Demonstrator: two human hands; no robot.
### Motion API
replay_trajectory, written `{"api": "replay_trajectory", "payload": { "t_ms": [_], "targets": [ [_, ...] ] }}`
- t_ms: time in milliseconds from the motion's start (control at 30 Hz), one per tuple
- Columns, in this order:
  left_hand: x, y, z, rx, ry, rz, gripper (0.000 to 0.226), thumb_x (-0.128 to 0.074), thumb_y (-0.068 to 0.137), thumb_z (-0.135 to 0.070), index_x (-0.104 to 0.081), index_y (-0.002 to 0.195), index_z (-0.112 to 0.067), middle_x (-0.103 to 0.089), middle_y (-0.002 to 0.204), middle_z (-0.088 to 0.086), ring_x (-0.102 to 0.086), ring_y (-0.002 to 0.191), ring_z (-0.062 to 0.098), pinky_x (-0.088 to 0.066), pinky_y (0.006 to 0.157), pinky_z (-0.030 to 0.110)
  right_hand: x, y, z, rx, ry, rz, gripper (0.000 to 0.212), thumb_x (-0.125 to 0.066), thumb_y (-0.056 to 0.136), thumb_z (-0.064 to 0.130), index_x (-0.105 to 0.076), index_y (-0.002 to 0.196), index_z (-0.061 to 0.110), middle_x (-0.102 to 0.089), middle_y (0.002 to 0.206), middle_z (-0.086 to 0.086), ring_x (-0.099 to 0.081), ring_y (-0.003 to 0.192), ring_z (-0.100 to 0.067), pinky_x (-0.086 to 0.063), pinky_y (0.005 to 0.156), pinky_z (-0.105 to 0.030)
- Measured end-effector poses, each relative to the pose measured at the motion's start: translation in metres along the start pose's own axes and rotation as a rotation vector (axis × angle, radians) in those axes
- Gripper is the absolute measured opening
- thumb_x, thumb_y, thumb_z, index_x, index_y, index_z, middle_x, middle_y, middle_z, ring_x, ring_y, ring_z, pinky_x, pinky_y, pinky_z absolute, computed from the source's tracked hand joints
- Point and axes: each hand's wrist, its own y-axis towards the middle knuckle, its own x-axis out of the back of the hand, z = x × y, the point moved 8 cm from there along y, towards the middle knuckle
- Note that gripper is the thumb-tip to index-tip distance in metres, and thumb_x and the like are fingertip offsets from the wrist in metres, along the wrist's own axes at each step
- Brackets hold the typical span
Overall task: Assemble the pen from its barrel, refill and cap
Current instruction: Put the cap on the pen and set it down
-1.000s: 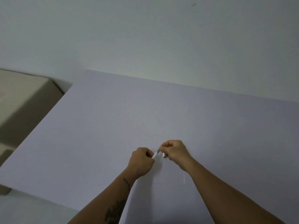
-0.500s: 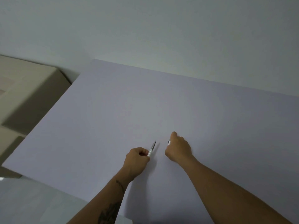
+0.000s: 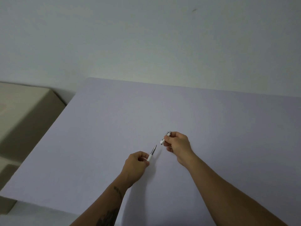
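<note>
Your left hand [image 3: 136, 162] is closed around the white cylindrical pen barrel [image 3: 150, 157], your fingers [image 3: 143, 159] curled over its lower end so that only the upper stretch shows. The barrel's tapered silver metal tip [image 3: 154, 150] points up and to the right, away from you, and it is held clear above the pale lilac flat surface [image 3: 114, 128].

Your right hand [image 3: 177, 145] pinches the short white and silver pen cap [image 3: 165, 138] between thumb and fingers, closed on its middle. The cap is tilted along much the same line as the barrel, its lower open end facing down toward the silver tip. Cap and tip are near each other but apart, with a clear gap of surface showing between them; the cap sits up and to the right of the tip.

You cannot tell from this view where the refill is, whether inside the barrel or elsewhere.

Both forearms reach in from the bottom edge, the left one carrying a dark tattoo [image 3: 107, 217]. A beige cardboard box [image 3: 24, 111] stands beside the left edge of the surface, and a plain pale wall [image 3: 146, 38] rises behind it
</note>
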Motion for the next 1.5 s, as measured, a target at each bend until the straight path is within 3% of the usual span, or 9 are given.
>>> {"api": "replay_trajectory", "payload": {
  "t_ms": [300, 467, 633, 833, 1000, 1167, 1300, 1400, 1500],
  "targets": [
    [0.012, -0.010, -0.009, -0.092, 0.050, 0.064, 0.015, -0.063, 0.083, -0.008, -0.072, 0.088, -0.019, -0.062, 0.075, 0.004, -0.053, 0.065, 0.017, -0.048, 0.064, 0.032, -0.019, -0.027, -0.006, 0.004, -0.053, -0.010, 0.009, -0.065, 0.087, 0.006, -0.070, 0.082, 0.012, -0.075, 0.070, 0.000, -0.064, 0.067, -0.016, -0.055, 0.063, -0.028],
    [0.022, -0.017, -0.016, -0.169, 0.016, 0.029, 0.015, -0.066, 0.082, -0.003, -0.071, 0.091, -0.016, -0.060, 0.070, 0.003, -0.051, 0.060, 0.016, -0.047, 0.061, 0.030, -0.030, -0.041, -0.012, -0.019, -0.053, 0.035, 0.009, -0.066, 0.087, 0.004, -0.072, 0.081, 0.008, -0.074, 0.071, -0.004, -0.064, 0.062, -0.014, -0.056, 0.061, -0.026],
    [0.024, -0.021, -0.023, -0.184, -0.049, -0.009, 0.026, -0.070, 0.081, 0.000, -0.066, 0.098, -0.019, -0.067, 0.070, -0.001, -0.058, 0.059, 0.011, -0.045, 0.055, 0.022, -0.024, -0.047, -0.003, 0.055, -0.096, -0.022, 0.013, -0.066, 0.086, 0.005, -0.072, 0.076, 0.009, -0.073, 0.071, -0.004, -0.066, 0.064, -0.015, -0.057, 0.064, -0.027],
    [0.016, -0.025, -0.022, -0.210, -0.063, -0.027, 0.025, -0.070, 0.081, 0.000, -0.065, 0.098, -0.018, -0.068, 0.074, 0.001, -0.059, 0.059, 0.010, -0.045, 0.054, 0.019, -0.020, -0.055, 0.001, 0.087, -0.131, -0.059, 0.009, -0.066, 0.087, 0.005, -0.073, 0.082, 0.005, -0.074, 0.071, -0.004, -0.066, 0.064, -0.014, -0.056, 0.061, -0.024],
    [0.010, -0.023, -0.032, -0.287, 0.000, -0.043, 0.024, -0.074, 0.080, -0.006, -0.064, 0.095, -0.021, -0.067, 0.073, -0.001, -0.058, 0.058, 0.007, -0.044, 0.052, 0.014, -0.015, -0.061, -0.008, 0.061, -0.095, -0.088, 0.006, -0.067, 0.088, 0.007, -0.073, 0.089, 0.007, -0.072, 0.078, -0.010, -0.066, 0.068, -0.018, -0.061, 0.068, -0.032],
    [-0.006, -0.023, -0.039, -0.377, 0.014, -0.020, 0.036, -0.077, 0.079, -0.008, -0.057, 0.100, -0.030, -0.065, 0.075, -0.001, -0.060, 0.060, 0.006, -0.048, 0.052, 0.010, -0.008, -0.063, -0.007, 0.070, -0.158, -0.154, 0.004, -0.068, 0.089, 0.012, -0.071, 0.090, 0.014, -0.075, 0.084, -0.007, -0.071, 0.072, -0.016, -0.057, 0.059, -0.024],
    [-0.010, -0.022, -0.036, -0.467, 0.029, -0.026, 0.040, -0.074, 0.082, -0.014, -0.051, 0.109, -0.034, -0.067, 0.084, -0.006, -0.065, 0.073, 0.008, -0.053, 0.063, 0.013, 0.005, -0.060, 0.001, 0.123, -0.241, -0.238, 0.006, -0.065, 0.089, 0.014, -0.068, 0.093, 0.016, -0.073, 0.086, -0.006, -0.073, 0.074, -0.018, -0.061, 0.064, -0.029],
    [-0.017, -0.018, -0.023, -0.519, 0.400, -0.038, 0.042, -0.058, 0.091, -0.029, -0.044, 0.131, -0.029, -0.060, 0.125, -0.006, -0.059, 0.108, 0.014, -0.052, 0.093, 0.029, 0.019, -0.060, -0.002, 0.153, -0.391, -0.295, 0.007, -0.062, 0.086, 0.016, -0.068, 0.090, 0.018, -0.069, 0.076, 0.002, -0.068, 0.069, -0.018, -0.062, 0.071, -0.039],
    [-0.030, -0.006, 0.004, -0.510, 0.802, 0.028, 0.062, -0.042, 0.094, -0.039, -0.023, 0.150, -0.020, -0.027, 0.157, 0.004, -0.028, 0.141, 0.026, -0.029, 0.114, 0.043, 0.029, -0.062, -0.013, 0.161, -0.584, -0.315, 0.009, -0.058, 0.082, 0.014, -0.066, 0.084, 0.015, -0.058, 0.062, 0.005, -0.056, 0.062, -0.018, -0.053, 0.066, -0.038]
  ]
}}
